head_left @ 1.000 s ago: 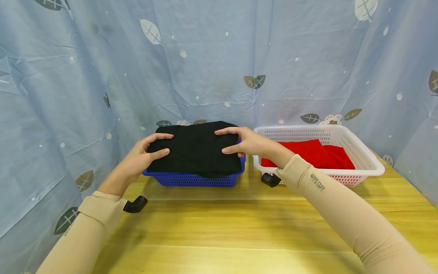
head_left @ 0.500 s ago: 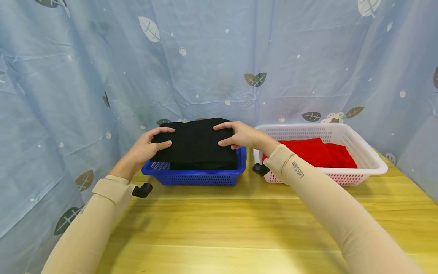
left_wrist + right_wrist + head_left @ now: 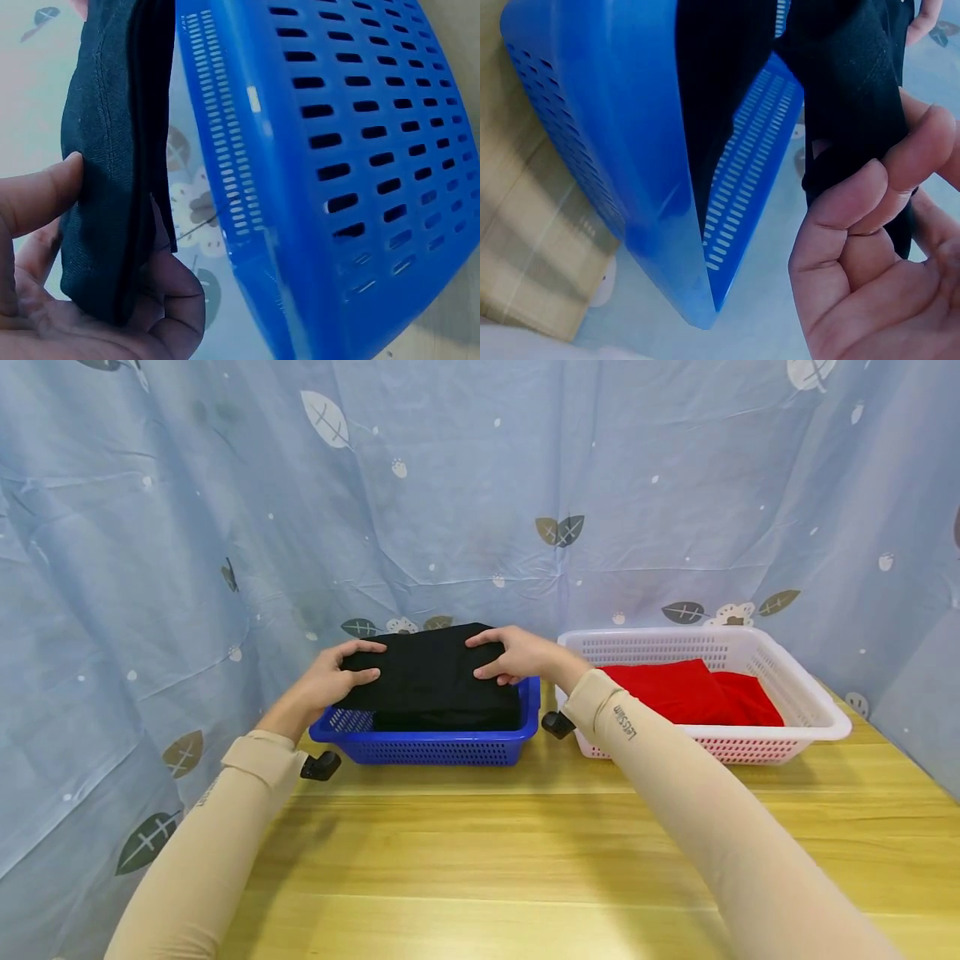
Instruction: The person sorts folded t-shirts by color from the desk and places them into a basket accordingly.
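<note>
Wooden table [image 3: 525, 843] carries two baskets side by side before a pale blue curtain [image 3: 187, 527]. White basket [image 3: 817, 714], on the right, contains red cloth [image 3: 690, 689]. Blue basket [image 3: 435, 747], on the left, sits beneath a folded black cloth [image 3: 431, 677], which is held over its top; the cloth's near edge lies inside the rim. Left hand [image 3: 330, 675] pinches the cloth's left edge, thumb on top, fingers underneath. Right hand [image 3: 517, 653] pinches the right edge likewise.
</note>
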Demonstrator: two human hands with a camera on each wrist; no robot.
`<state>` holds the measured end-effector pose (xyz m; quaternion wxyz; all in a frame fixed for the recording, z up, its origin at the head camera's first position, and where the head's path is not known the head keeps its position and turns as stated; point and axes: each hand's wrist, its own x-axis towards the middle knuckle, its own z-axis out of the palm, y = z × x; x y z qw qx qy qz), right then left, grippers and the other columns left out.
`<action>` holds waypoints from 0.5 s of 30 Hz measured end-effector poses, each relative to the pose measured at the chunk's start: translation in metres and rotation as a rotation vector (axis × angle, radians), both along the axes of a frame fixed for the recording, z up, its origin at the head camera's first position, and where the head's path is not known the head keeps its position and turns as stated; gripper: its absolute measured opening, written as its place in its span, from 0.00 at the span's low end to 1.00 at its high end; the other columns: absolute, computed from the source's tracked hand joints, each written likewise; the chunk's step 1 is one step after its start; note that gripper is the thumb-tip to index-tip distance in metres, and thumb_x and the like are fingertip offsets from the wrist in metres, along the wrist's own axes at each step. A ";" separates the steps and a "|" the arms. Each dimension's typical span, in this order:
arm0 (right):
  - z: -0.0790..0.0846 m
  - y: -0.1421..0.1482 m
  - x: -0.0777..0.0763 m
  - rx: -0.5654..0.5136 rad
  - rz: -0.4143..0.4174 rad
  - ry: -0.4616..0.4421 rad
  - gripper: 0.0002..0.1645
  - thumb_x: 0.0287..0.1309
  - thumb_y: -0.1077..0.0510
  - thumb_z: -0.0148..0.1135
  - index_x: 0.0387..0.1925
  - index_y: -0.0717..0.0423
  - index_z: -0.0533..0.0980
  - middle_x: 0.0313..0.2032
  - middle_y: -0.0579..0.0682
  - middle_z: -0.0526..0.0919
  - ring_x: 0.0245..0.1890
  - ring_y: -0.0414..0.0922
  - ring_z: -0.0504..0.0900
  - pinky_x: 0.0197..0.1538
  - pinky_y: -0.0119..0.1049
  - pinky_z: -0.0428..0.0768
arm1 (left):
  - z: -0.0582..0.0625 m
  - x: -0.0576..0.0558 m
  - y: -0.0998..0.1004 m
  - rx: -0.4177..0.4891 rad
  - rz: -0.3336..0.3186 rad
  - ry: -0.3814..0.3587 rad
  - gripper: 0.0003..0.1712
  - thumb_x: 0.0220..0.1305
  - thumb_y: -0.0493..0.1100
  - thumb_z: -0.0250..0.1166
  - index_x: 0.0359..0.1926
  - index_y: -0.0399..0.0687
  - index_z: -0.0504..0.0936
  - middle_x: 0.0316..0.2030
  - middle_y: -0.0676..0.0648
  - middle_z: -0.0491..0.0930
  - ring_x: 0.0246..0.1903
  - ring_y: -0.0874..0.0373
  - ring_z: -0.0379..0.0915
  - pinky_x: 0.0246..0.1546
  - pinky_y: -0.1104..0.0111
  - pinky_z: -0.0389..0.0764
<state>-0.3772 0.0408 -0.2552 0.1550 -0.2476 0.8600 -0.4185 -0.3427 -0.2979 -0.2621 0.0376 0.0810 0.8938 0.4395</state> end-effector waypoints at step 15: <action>-0.008 0.003 0.000 0.229 -0.098 0.020 0.32 0.71 0.53 0.71 0.73 0.51 0.75 0.52 0.58 0.86 0.26 0.37 0.86 0.31 0.29 0.80 | -0.012 -0.001 0.016 -0.115 0.026 -0.073 0.30 0.80 0.39 0.60 0.79 0.49 0.69 0.84 0.33 0.52 0.82 0.31 0.49 0.78 0.34 0.61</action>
